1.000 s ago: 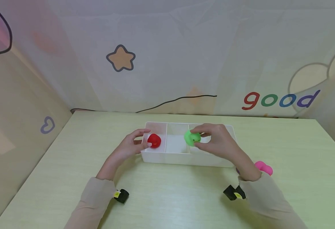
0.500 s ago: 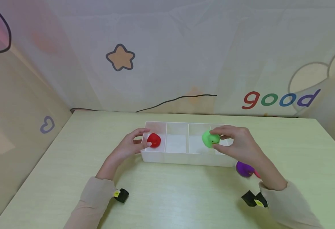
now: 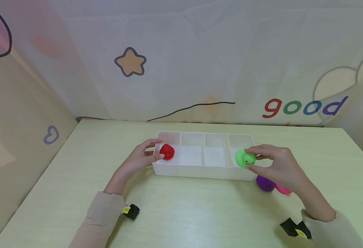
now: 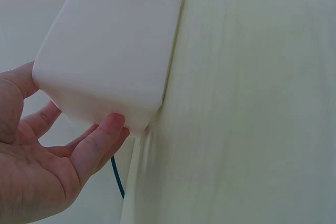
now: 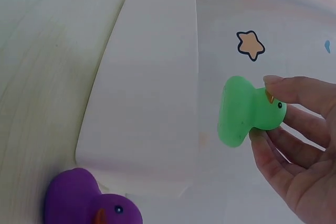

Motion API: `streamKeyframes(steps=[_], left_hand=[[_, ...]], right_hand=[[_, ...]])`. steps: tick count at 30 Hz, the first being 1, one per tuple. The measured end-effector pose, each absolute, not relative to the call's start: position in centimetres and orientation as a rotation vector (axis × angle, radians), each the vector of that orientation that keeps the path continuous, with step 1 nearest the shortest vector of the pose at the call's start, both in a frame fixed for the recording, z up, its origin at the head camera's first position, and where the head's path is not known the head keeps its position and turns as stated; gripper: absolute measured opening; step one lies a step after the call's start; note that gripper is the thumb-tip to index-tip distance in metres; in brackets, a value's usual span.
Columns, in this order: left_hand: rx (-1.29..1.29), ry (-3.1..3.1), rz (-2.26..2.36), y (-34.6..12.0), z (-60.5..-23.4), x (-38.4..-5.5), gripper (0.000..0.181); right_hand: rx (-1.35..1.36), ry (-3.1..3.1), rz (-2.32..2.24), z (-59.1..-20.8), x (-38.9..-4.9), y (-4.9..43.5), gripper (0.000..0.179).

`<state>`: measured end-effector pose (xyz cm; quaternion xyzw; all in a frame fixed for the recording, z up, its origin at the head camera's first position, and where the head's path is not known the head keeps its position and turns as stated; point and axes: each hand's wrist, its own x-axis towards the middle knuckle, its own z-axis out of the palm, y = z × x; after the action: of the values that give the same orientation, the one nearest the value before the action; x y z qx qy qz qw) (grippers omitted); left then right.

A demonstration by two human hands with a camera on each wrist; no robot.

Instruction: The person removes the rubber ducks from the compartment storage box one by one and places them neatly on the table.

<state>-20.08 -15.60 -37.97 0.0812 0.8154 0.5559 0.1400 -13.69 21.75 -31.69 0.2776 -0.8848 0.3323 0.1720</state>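
My right hand [image 3: 280, 164] pinches a green rubber duck [image 5: 239, 109] by its head, thumb on one side and fingers on the other. In the head view the duck overlaps the rightmost compartment of a white divided box [image 3: 194, 171]; the right wrist view shows it held above the box's rim level. My left hand [image 3: 139, 156] grips the box's left end, and in the left wrist view its fingertips [image 4: 112, 123] press against the end wall. Inside the leftmost compartment sits a red rubber duck [image 3: 167, 152], partly behind the left thumb.
On the table by the box's near right corner lie a purple rubber duck [image 3: 265, 183] and a pink thing [image 3: 283, 189], partly covered by the right hand. A printed cloth backdrop [image 3: 181, 69] rises behind the table's [image 3: 181, 213] far edge.
My right hand has carried the green duck rightward over the compartments, from the middle to the right end. The purple duck has come into view. The left hand and box stay put.
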Motion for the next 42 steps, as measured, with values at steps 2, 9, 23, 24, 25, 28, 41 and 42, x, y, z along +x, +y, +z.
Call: streamKeyframes(steps=[2,9,23,24,25,28,41,42], left_hand=[[0.238,2.357,1.605,-15.6,-38.0,-20.1,0.048],[0.236,2.34,1.627,-15.6,-37.8,-19.9,0.049],[0.239,2.313,1.642,-15.5,-37.8,-19.9,0.052],[0.237,2.305,1.647,-15.5,-37.8,-19.9,0.053],[0.234,2.301,1.645,-15.5,-37.5,-19.7,0.053],[0.233,2.293,1.642,-15.2,-36.4,-19.1,0.053],[0.219,2.307,1.615,-14.9,-35.4,-18.6,0.051],[0.22,2.303,1.618,-15.0,-35.7,-18.8,0.051]], right_hand=[[0.78,-2.51,0.933,-31.8,-13.4,22.1,0.039],[0.739,-2.533,0.926,-32.0,-12.5,23.4,0.04],[0.556,-2.684,1.048,-32.7,-10.5,25.7,0.036],[0.559,-2.682,1.068,-32.8,-10.3,25.8,0.036],[0.562,-2.68,1.086,-32.8,-10.2,26.0,0.036],[0.581,-2.676,1.119,-33.0,-9.9,26.3,0.036],[0.684,-2.673,1.299,-34.9,-9.0,28.4,0.039],[0.69,-2.673,1.303,-35.0,-8.9,28.5,0.039]])
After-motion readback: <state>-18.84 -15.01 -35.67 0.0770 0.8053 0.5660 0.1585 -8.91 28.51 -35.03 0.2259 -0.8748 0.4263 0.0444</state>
